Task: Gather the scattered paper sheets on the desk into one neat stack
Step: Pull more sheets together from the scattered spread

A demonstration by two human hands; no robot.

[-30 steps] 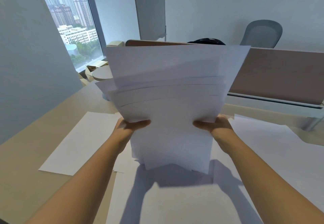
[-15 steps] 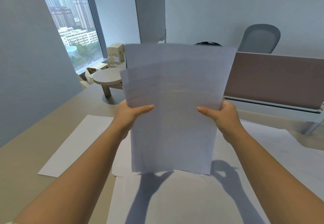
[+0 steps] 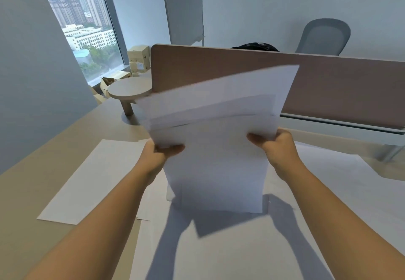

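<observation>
- Sheets are being held up as one bundle above the desk, at 12 o'clock from the person, its bottom edge hanging just over the papers lying flat below.
- Left hand is gripping the bundle's left edge, thumb lying across the front face.
- Right hand is gripping the right edge the same way, thumb on the front.
- Top edges are fanning out unevenly: the rearmost sheets are tilting up toward 1 o'clock, so the upper corners are not lining up.
- Bottom edges are also sitting staggered, one corner poking out at the lower left.
- Loose sheet is lying flat at 10 o'clock, well apart from the bundle, its near edge angling toward the left forearm.
- More paper is covering the desk from 6 to 3 o'clock.
- Divider is standing behind the bundle at 12 o'clock, closing off that side.
- Bare desk is showing from 8 to 10 o'clock.
</observation>
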